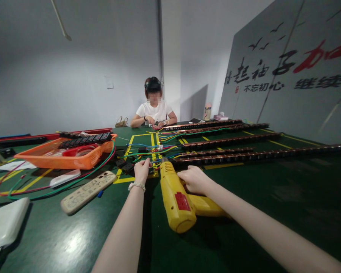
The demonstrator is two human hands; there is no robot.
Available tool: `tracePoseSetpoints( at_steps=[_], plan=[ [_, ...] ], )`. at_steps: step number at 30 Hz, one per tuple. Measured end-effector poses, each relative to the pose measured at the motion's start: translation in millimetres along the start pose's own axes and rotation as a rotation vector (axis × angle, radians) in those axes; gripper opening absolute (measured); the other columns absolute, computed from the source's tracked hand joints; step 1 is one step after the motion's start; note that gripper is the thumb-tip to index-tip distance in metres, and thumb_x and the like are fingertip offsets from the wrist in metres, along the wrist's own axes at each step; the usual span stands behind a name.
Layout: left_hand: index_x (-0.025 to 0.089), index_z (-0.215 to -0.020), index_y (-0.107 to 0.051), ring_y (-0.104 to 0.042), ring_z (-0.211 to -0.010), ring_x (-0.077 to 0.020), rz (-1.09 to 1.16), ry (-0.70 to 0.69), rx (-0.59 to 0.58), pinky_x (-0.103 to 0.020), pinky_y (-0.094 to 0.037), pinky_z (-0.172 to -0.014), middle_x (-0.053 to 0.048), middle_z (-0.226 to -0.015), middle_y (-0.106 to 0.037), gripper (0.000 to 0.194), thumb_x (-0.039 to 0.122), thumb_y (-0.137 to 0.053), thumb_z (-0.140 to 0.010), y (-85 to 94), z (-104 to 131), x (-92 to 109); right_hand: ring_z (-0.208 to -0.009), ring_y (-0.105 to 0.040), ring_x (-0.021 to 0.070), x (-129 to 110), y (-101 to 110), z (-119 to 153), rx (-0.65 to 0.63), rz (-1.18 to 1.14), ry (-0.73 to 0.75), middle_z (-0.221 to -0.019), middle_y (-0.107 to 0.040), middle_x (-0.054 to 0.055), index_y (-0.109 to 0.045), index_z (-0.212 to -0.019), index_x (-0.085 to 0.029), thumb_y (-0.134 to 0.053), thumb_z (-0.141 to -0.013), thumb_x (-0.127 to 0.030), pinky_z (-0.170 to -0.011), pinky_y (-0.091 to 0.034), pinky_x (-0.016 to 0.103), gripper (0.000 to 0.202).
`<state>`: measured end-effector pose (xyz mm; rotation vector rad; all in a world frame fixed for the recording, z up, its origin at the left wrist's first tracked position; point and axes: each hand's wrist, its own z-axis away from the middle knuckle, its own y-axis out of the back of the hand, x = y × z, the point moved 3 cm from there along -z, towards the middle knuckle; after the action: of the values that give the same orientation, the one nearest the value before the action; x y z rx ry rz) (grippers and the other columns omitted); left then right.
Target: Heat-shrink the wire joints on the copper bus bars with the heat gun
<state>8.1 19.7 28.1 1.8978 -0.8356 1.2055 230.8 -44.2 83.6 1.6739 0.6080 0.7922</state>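
Note:
A yellow heat gun (173, 197) with a red label lies on the green table, its nozzle pointing away from me. Just left of the nozzle, my left hand (142, 170) is closed on something small and dark at the ends of coloured wires (156, 162); its exact shape is hidden. On the other side, my right hand (193, 179) is closed beside the gun's body, above its handle; whatever it holds, if anything, is hidden. Long dark strips (261, 153) with coppery edges run rightward from the wires.
An orange basket (88, 161) with dark modules stands left. Nearer are a remote control (88, 192), a white box (8, 223) and loose red and green wires. Across the table sits a person (155, 110), hands on wires. A bottle (207, 112) stands at the back.

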Motion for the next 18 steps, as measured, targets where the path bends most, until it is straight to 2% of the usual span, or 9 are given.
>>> tracePoseSetpoints(
  at_steps=[6, 11, 18],
  plan=[
    [0.012, -0.054, -0.063, -0.051, -0.056, -0.0152, 0.017, 0.002, 0.015, -0.025, -0.036, -0.057, -0.003, -0.053, -0.059, 0.038, 0.046, -0.053, -0.068, -0.7, -1.5, -1.9, -0.073, -0.061, 0.0198, -15.5, -3.5, -15.6, 0.007, -0.001, 0.092, -0.081, -0.068, 0.006, -0.057, -0.077, -0.018, -0.053, -0.068, -0.020, -0.066, -0.032, 0.031, 0.011],
    [0.012, -0.054, -0.060, -0.044, -0.052, -0.0123, 0.009, -0.010, -0.025, -0.023, -0.031, -0.051, 0.001, -0.047, -0.049, 0.040, 0.049, -0.052, -0.067, -0.9, -2.9, -5.6, -0.072, -0.061, 0.0209, -26.4, -6.7, -29.4, 0.043, 0.015, 0.122, -0.080, -0.068, 0.007, -0.058, -0.077, -0.017, -0.054, -0.067, -0.025, -0.065, -0.033, 0.031, 0.012],
    [0.011, -0.062, -0.064, -0.045, -0.057, -0.0130, 0.013, -0.018, -0.050, -0.023, -0.033, -0.054, 0.001, -0.054, -0.053, 0.043, 0.051, -0.052, -0.067, -1.1, -4.5, -7.4, -0.070, -0.062, 0.0208, -26.2, -7.8, -30.8, 0.054, 0.026, 0.120, -0.078, -0.068, 0.006, -0.058, -0.078, -0.017, -0.054, -0.068, -0.025, -0.064, -0.033, 0.031, 0.013]
  ],
)
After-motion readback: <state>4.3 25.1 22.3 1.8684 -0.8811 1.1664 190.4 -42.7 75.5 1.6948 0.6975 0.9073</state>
